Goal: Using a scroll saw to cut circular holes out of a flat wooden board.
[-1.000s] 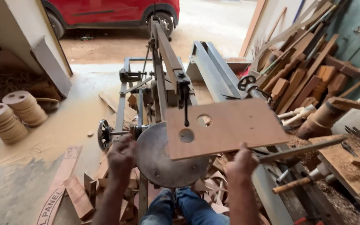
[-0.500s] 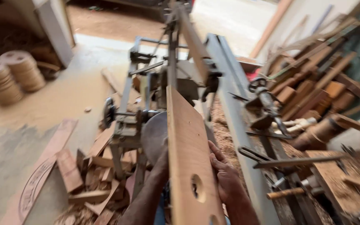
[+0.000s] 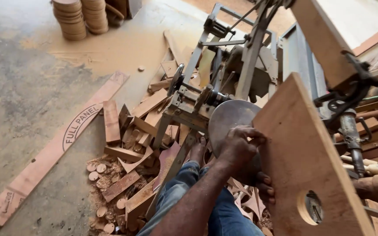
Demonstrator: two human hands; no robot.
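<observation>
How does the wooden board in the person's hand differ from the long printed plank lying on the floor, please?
The wooden board is wide, held tilted by the left hand, and has a round hole cut through it. The long plank is narrow, lies flat on the concrete floor, shows no hole and carries printed lettering. Both are flat pieces of brownish sheet wood.

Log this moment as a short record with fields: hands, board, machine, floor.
left hand: grips the left edge of the wooden board
right hand: hidden, only fingertips show at the board's lower left edge
board: tilted, with one round hole near its lower end
machine: metal frame with a round grey disc
floor: offcuts, sawdust, stacked wooden discs
</observation>
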